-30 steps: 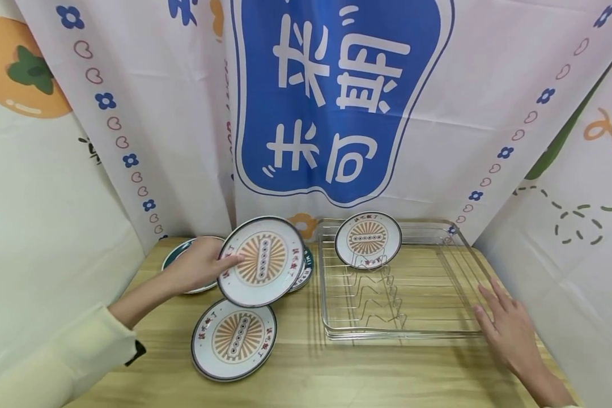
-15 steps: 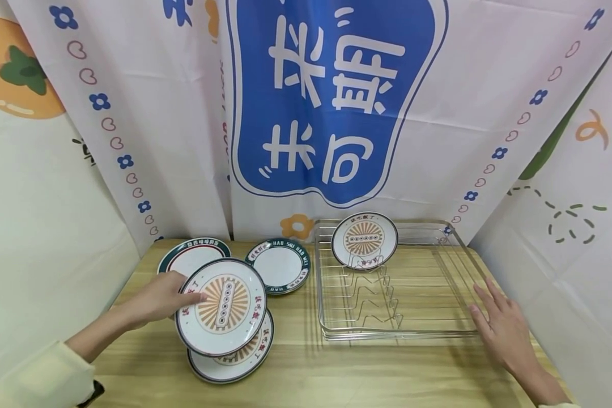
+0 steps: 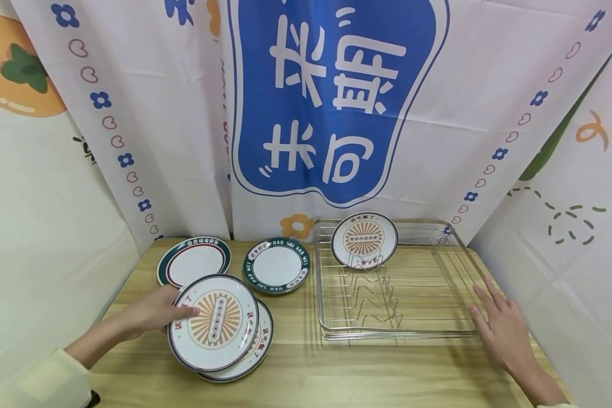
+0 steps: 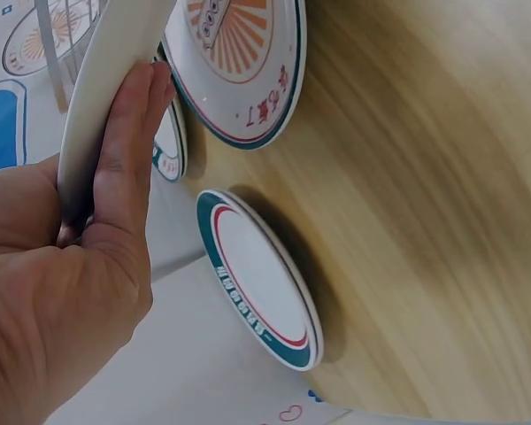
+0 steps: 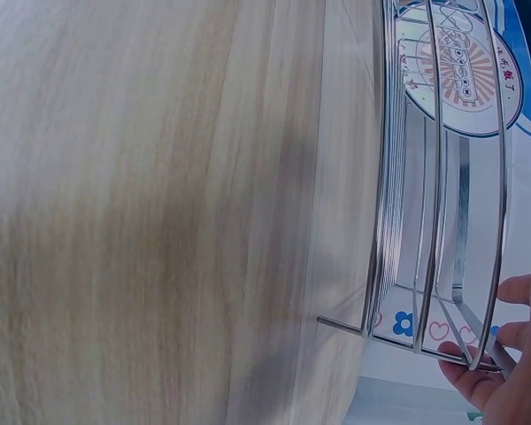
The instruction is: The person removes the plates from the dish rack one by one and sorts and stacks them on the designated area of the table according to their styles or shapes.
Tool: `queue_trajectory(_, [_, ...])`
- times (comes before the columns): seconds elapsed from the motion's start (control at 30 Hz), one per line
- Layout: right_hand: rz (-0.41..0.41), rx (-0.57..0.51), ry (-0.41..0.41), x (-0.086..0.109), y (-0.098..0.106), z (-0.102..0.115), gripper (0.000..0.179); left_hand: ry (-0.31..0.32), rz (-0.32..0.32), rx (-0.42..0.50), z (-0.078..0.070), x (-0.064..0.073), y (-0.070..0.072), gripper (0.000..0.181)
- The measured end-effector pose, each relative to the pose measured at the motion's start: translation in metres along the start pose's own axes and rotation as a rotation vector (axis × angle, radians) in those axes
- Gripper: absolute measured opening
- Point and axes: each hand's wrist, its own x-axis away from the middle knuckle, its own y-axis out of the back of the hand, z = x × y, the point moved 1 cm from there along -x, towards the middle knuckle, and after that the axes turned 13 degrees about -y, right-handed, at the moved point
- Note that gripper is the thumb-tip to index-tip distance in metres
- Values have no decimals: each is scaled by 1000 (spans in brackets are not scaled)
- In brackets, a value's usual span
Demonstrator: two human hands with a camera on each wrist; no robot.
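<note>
My left hand (image 3: 152,309) pinches a white plate (image 3: 213,323) with an orange sunburst print by its left rim. In the head view the thumb lies on the printed face; the left wrist view shows fingers beneath. Another sunburst plate (image 3: 257,348) lies on the table, partly hidden below the held one. At the right front corner of a wire dish rack (image 3: 372,330), my right hand (image 3: 507,328) holds the rim, its fingers on both sides of the wire in the right wrist view. One sunburst plate (image 3: 364,240) leans upright in the rack's back left slot.
Two green-rimmed plates lie at the back left: one with a red ring (image 3: 194,263), partly overlapped by the held plate in the head view, and one lettered plate (image 3: 277,265) beside the rack. A printed white cloth (image 3: 438,158) hangs behind the wooden table (image 3: 367,374).
My left hand has brought the sunburst plate left and toward me, over the one on the table, uncovering the lettered green-rimmed plate. The right hand stays at the rack's corner.
</note>
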Motion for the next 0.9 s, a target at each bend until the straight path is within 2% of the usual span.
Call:
queue_trajectory(0.13, [-4,6,-3,1,-1,0,44,20,10,-12,5,0,-4,16])
queue_trajectory(0.37, [-2,5,-12,0,-1,-2,43,1,37,75,14,-3,-13,14])
queue_trajectory(0.63, [-9,-3,-11,0,-1,0,43,10,17,10,28,0,-18,17])
queue_trajectory(0.9, [-4,-13,-16,1,0,1,43,100,2,-80,38,4,-23,29])
